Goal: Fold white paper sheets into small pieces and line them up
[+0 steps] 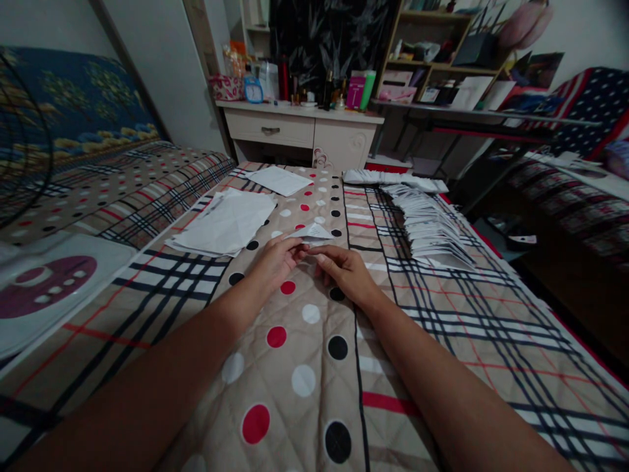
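Observation:
A small piece of white paper (313, 231), folded to a pointed shape, is held just above the polka-dot bedcover. My left hand (280, 259) grips it from the near left, with the thumb and fingers closed on its lower edge. My right hand (346, 269) meets it from the right, index finger stretched to the paper's near edge and thumb bent close beneath. The other right fingers curl under and are partly hidden. Left of the hands lies a pile of flat white sheets (228, 223). On the right stands a long row of folded white papers (430, 226), packed together.
Another white sheet stack (280, 179) lies farther back, and a second row of folded papers (393, 178) lies at the far right. A plastic bag with a purple print (54, 288) is at the left edge. Beyond the bed stands a white dresser (275, 131).

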Motion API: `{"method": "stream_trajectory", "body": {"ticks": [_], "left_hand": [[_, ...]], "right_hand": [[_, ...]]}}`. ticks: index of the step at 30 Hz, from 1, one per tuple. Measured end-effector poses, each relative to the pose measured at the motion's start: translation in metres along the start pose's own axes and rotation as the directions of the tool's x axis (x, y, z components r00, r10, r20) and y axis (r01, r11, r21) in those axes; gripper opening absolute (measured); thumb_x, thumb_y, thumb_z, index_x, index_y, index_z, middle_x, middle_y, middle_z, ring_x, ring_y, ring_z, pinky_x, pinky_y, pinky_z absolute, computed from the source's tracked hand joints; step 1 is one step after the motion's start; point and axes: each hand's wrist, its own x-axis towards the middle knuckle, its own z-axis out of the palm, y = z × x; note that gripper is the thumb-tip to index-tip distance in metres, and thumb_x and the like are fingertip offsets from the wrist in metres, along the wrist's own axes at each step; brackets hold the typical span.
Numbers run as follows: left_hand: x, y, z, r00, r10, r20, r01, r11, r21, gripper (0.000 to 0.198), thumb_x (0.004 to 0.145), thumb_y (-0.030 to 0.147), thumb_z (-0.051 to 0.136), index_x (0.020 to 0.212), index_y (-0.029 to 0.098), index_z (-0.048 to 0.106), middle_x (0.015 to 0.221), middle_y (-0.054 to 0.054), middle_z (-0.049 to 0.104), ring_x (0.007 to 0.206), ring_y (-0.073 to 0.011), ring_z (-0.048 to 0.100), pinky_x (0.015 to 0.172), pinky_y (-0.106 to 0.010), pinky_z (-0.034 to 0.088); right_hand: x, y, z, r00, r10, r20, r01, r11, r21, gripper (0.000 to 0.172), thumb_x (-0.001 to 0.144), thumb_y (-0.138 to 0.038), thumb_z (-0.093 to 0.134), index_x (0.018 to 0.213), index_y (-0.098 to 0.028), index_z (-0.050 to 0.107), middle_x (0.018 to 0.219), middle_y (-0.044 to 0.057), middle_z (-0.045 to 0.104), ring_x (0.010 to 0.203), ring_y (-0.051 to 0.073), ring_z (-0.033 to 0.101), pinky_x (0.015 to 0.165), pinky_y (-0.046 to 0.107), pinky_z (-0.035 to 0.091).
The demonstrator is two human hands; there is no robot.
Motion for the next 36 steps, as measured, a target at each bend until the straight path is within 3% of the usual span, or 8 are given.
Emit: {"method": "stream_trajectory", "body": {"ticks": [9, 14, 19, 22, 25, 29, 32, 36], "left_hand": [[-0.005, 0.001, 0.003, 0.999, -0.016, 0.036, 0.008, 0.98, 0.197, 0.008, 0.063, 0.012, 0.062, 0.071, 0.011, 0.061, 0.061, -0.003, 0.061, 0.051, -0.0103, 0.055, 0.046, -0.02, 0.037], [-0.013, 0.001, 0.007, 0.995, 0.046, 0.093, -0.089, 0.835, 0.544, 0.01, 0.065, 0.02, 0.056, 0.071, 0.015, 0.063, 0.053, 0.0, 0.054, 0.043, -0.0105, 0.045, 0.041, -0.022, 0.028], [-0.017, 0.008, 0.007, 0.938, 0.286, 0.194, -0.315, 0.475, 0.822, 0.009, 0.067, 0.017, 0.053, 0.063, 0.016, 0.061, 0.058, -0.001, 0.056, 0.055, -0.0131, 0.049, 0.052, -0.024, 0.032], [-0.018, 0.01, 0.007, 0.896, 0.37, 0.246, -0.371, 0.317, 0.873, 0.009, 0.068, 0.014, 0.052, 0.062, 0.016, 0.059, 0.059, 0.0, 0.055, 0.059, -0.0132, 0.047, 0.056, -0.025, 0.031], [-0.02, 0.009, 0.009, 0.878, 0.389, 0.278, -0.397, 0.27, 0.877, 0.013, 0.071, 0.017, 0.054, 0.058, 0.017, 0.053, 0.056, 0.002, 0.048, 0.056, -0.0118, 0.042, 0.056, -0.025, 0.03], [-0.023, 0.007, 0.014, 0.831, 0.416, 0.37, -0.469, 0.163, 0.868, 0.014, 0.075, 0.024, 0.06, 0.064, 0.017, 0.056, 0.069, 0.0, 0.052, 0.062, -0.0128, 0.047, 0.062, -0.026, 0.035], [-0.024, 0.003, 0.015, 0.804, 0.39, 0.448, -0.522, 0.105, 0.846, 0.001, 0.074, 0.017, 0.059, 0.073, 0.018, 0.06, 0.08, -0.002, 0.056, 0.068, -0.0147, 0.05, 0.067, -0.027, 0.039], [-0.023, -0.003, 0.013, 0.796, 0.4, 0.454, -0.535, 0.113, 0.837, 0.022, 0.067, 0.007, 0.058, 0.085, 0.02, 0.063, 0.079, -0.003, 0.06, 0.072, -0.0187, 0.053, 0.072, -0.029, 0.041]], "right_hand": [[0.002, -0.002, -0.005, 0.916, 0.112, -0.385, -0.025, 0.975, 0.222, 0.05, 0.085, -0.063, 0.051, 0.099, -0.017, 0.066, 0.086, 0.005, 0.066, 0.056, 0.01, 0.056, 0.047, 0.022, 0.04], [-0.001, -0.006, -0.007, 0.961, 0.044, -0.273, -0.022, 0.996, 0.086, 0.052, 0.086, -0.065, 0.05, 0.089, -0.018, 0.07, 0.067, 0.001, 0.059, 0.059, 0.013, 0.052, 0.054, 0.025, 0.041], [-0.001, -0.005, -0.005, 0.97, -0.155, -0.188, 0.119, 0.975, -0.188, 0.038, 0.086, -0.054, 0.059, 0.086, -0.019, 0.073, 0.082, 0.004, 0.062, 0.083, 0.018, 0.057, 0.076, 0.029, 0.044], [-0.001, -0.005, -0.004, 0.97, -0.199, -0.144, 0.142, 0.933, -0.33, 0.028, 0.081, -0.042, 0.067, 0.097, -0.02, 0.074, 0.089, 0.004, 0.06, 0.081, 0.017, 0.056, 0.074, 0.029, 0.043], [-0.001, -0.006, -0.001, 0.976, -0.195, -0.092, 0.13, 0.873, -0.471, 0.014, 0.082, -0.029, 0.064, 0.084, -0.018, 0.072, 0.078, 0.002, 0.056, 0.072, 0.015, 0.053, 0.066, 0.027, 0.039], [-0.001, -0.006, 0.001, 0.975, -0.207, -0.079, 0.12, 0.793, -0.597, 0.019, 0.084, -0.022, 0.056, 0.067, -0.017, 0.062, 0.07, 0.001, 0.057, 0.068, 0.014, 0.052, 0.064, 0.026, 0.036], [-0.002, -0.006, 0.001, 0.97, -0.189, -0.155, 0.053, 0.782, -0.621, 0.024, 0.087, -0.027, 0.052, 0.066, -0.018, 0.061, 0.065, 0.001, 0.059, 0.061, 0.014, 0.049, 0.059, 0.026, 0.031], [-0.003, -0.006, -0.001, 0.936, -0.196, -0.292, -0.028, 0.787, -0.616, 0.021, 0.085, -0.03, 0.054, 0.07, -0.019, 0.064, 0.062, 0.001, 0.061, 0.057, 0.014, 0.05, 0.056, 0.026, 0.03]]}}
